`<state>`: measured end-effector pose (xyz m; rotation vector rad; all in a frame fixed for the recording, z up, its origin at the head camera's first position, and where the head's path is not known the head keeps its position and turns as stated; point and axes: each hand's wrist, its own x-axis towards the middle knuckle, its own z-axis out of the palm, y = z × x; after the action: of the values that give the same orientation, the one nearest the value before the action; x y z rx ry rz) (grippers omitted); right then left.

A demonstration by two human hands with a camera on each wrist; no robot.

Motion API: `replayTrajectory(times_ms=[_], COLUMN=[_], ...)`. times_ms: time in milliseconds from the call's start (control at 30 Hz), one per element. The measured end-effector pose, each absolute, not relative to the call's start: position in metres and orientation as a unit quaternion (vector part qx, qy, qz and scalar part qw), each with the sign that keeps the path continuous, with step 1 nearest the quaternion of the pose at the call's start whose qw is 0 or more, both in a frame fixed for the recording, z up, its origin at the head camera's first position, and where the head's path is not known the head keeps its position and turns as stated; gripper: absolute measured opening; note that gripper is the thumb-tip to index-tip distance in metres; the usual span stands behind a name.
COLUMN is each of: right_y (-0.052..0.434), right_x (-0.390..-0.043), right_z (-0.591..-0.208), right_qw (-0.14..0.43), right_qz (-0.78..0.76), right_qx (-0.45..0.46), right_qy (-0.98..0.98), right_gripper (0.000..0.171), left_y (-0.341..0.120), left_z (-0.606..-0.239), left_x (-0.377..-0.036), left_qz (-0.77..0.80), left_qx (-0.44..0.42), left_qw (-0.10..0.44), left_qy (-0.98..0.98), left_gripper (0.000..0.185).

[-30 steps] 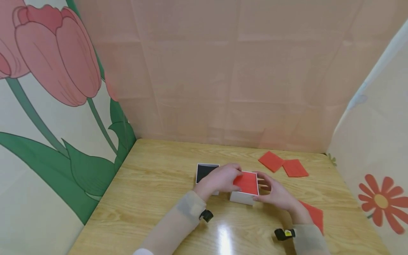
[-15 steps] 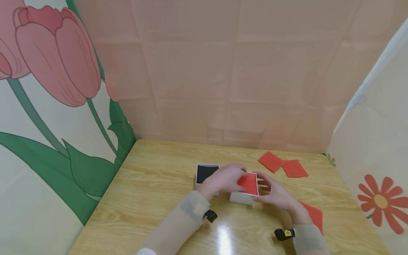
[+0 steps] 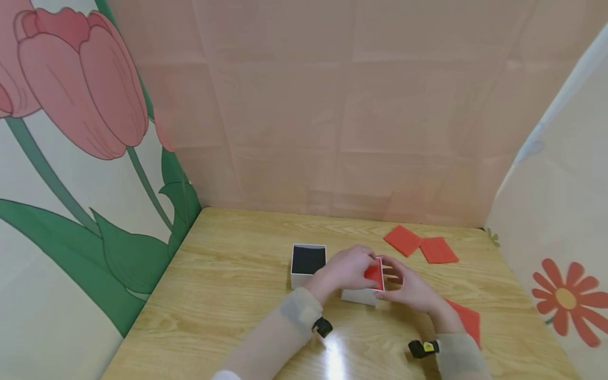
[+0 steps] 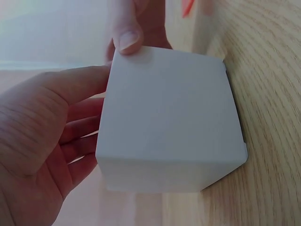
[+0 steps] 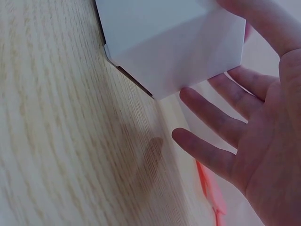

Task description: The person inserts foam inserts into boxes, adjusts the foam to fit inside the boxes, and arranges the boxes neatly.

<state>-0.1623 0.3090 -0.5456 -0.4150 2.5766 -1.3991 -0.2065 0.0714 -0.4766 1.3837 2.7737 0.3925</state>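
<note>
A small white box (image 3: pixel 358 297) stands on the table, a red square sheet (image 3: pixel 375 274) at its opening. Over the opening reaches my left hand (image 3: pixel 349 269), its fingertips at the red sheet and covering part of it. With its thumb on the front face near the rim, my right hand (image 3: pixel 408 289) holds the box at the right corner, its other fingers spread along the side. In the left wrist view, the right thumb presses the upper corner of the box (image 4: pixel 164 103). The right wrist view shows fingertips (image 5: pixel 190 96) against its side.
Just left stands a second white box (image 3: pixel 299 281) with a black inside. Two red squares, one (image 3: pixel 404 240) overlapping the other (image 3: pixel 439 250), lie at the back right. Another red piece (image 3: pixel 467 322) lies partly behind the right forearm. A pink curtain (image 3: pixel 332 105) closes the back.
My left hand has slid to the right across the red sheet, covering more of it and uncovering more of the black-lined box. The right hand and the box it holds stay in place.
</note>
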Motion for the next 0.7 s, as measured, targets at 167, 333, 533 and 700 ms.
replayTrajectory(times_ms=[167, 333, 533, 700], right_y=[0.3093, 0.3088, 0.3093, 0.3101], right_x=[-0.1624, -0.1622, -0.163, -0.1628], right_z=[-0.5464, -0.5447, -0.546, -0.5472], right_qw=[0.093, 0.101, 0.101, 0.094], right_qz=[-0.476, -0.48, -0.485, -0.483], right_qx=[-0.141, -0.133, -0.144, -0.151], right_qy=[0.863, 0.861, 0.857, 0.858], right_gripper=[0.098, 0.099, 0.097, 0.098], left_y=[0.0723, 0.0716, 0.072, 0.0729], left_z=[-0.4774, -0.4785, -0.4796, -0.4826], left_x=[-0.2057, -0.2047, -0.2044, -0.206], left_qz=[0.128, 0.132, 0.134, 0.129], left_qx=[0.441, 0.442, 0.441, 0.44], left_qw=[0.014, 0.018, 0.019, 0.013], left_qy=[0.888, 0.887, 0.887, 0.888], left_gripper=[0.034, 0.037, 0.034, 0.031])
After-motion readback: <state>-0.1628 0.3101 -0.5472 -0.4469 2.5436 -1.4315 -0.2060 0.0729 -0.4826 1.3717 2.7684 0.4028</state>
